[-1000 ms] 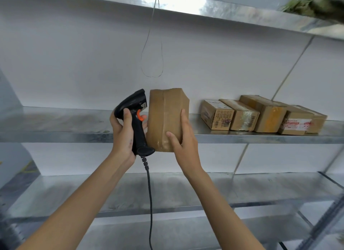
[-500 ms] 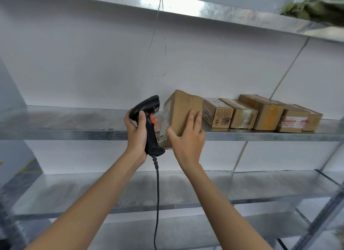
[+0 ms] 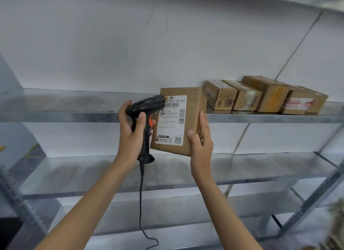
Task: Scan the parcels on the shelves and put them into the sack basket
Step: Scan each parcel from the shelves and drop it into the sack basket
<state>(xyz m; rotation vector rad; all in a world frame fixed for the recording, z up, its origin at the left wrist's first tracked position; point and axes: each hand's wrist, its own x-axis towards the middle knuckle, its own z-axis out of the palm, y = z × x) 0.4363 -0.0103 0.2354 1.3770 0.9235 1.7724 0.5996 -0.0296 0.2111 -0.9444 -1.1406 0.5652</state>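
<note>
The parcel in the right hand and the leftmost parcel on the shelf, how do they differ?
The held parcel is off the shelf, gripped by the right hand; the leftmost shelf parcel rests on the shelf. The held parcel shows a large white label facing the camera; the shelf parcel shows printed marks on its end. Both are brown cardboard.

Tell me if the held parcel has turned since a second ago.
Yes. The parcel in the right hand has turned its label toward the camera; judged against the shelf, it hangs lower.
</note>
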